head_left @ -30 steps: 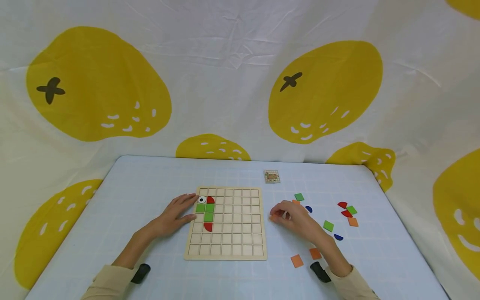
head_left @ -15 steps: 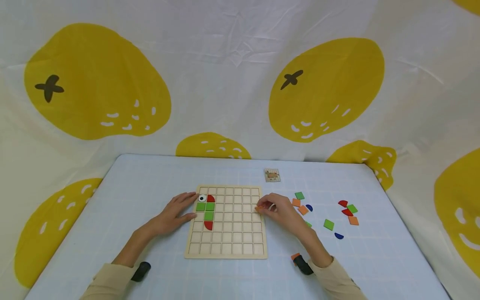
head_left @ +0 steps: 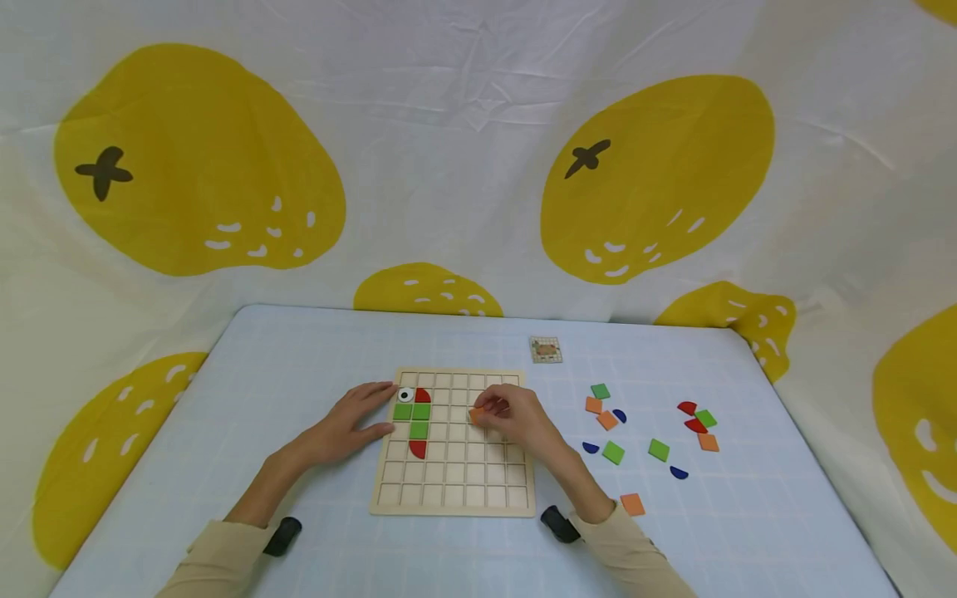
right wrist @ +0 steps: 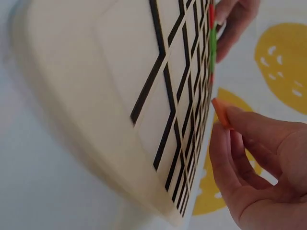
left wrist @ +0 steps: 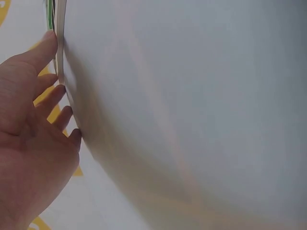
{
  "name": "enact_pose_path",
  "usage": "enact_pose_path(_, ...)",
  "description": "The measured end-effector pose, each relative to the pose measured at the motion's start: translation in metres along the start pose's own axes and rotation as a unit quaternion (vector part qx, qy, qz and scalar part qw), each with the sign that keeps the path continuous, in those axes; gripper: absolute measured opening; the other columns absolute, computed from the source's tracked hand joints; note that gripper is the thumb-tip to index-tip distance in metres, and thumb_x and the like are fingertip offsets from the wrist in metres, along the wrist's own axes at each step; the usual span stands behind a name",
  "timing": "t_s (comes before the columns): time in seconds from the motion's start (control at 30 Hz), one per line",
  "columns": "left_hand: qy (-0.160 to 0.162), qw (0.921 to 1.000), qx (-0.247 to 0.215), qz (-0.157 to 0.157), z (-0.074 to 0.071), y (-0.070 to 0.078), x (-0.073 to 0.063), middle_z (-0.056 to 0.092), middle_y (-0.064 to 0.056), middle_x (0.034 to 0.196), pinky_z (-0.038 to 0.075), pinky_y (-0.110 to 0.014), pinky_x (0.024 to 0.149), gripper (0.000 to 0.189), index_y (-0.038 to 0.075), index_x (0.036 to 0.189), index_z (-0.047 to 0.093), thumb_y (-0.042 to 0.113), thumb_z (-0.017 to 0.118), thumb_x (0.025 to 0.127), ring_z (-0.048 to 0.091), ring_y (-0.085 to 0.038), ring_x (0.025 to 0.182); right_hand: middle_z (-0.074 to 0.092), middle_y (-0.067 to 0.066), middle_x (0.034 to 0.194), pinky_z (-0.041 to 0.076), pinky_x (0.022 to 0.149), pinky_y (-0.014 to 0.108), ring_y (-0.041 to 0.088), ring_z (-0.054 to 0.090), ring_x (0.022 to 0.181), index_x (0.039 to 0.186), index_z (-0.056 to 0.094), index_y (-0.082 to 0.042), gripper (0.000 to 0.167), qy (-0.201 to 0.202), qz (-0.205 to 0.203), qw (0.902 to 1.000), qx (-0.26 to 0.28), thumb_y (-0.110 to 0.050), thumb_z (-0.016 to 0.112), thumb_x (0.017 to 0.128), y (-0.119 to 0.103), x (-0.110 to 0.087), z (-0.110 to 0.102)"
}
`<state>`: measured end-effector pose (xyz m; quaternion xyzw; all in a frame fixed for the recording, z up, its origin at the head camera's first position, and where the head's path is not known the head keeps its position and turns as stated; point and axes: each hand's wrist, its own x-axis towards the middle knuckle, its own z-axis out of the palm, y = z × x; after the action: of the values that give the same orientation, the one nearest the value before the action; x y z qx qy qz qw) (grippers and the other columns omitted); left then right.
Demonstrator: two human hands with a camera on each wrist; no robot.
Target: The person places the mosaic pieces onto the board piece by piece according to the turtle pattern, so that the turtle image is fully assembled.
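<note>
A wooden grid board point(head_left: 453, 509) lies on the table. On its left columns sit a white eye tile point(head_left: 405, 395), two red quarter-round tiles and several green square tiles point(head_left: 419, 430). My left hand point(head_left: 340, 428) rests at the board's left edge with fingers extended; the left wrist view shows the thumb and fingertips against the edge. Above the board's right half, my right hand point(head_left: 516, 415) pinches an orange square tile point(head_left: 476, 415) between thumb and fingers. In the right wrist view the orange tile point(right wrist: 221, 113) stands tilted over the grid.
Loose tiles lie right of the board: green squares point(head_left: 613, 452), orange squares point(head_left: 631, 504), blue half-rounds point(head_left: 679, 473) and red quarter-rounds point(head_left: 687, 408). Behind the board's right corner is a small picture card point(head_left: 546, 350). A lemon-patterned cloth point(head_left: 478, 166) hangs behind the table.
My right hand has moved left with the orange tile, from beside the board to over its right half. My left hand has stayed at the left edge.
</note>
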<state>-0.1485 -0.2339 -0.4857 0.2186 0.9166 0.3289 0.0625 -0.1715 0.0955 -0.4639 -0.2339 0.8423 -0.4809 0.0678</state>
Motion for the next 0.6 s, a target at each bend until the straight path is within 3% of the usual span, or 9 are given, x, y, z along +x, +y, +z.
enact_pose_path(0.6,-0.026,0.9996,0.007,0.002,-0.003,-0.001,0.002,0.037,-0.02,0.161,0.026,-0.066,0.117,0.064,0.002,0.156,0.041,0.028,0.066,0.103,0.029,-0.045,0.148,0.071,0.006,0.09,0.054,0.074,0.022,0.015,0.065,0.081,0.1,0.074,0.001,0.012,-0.021,0.013,0.9989,0.04,-0.003,0.078,0.09,-0.01,0.017,0.034)
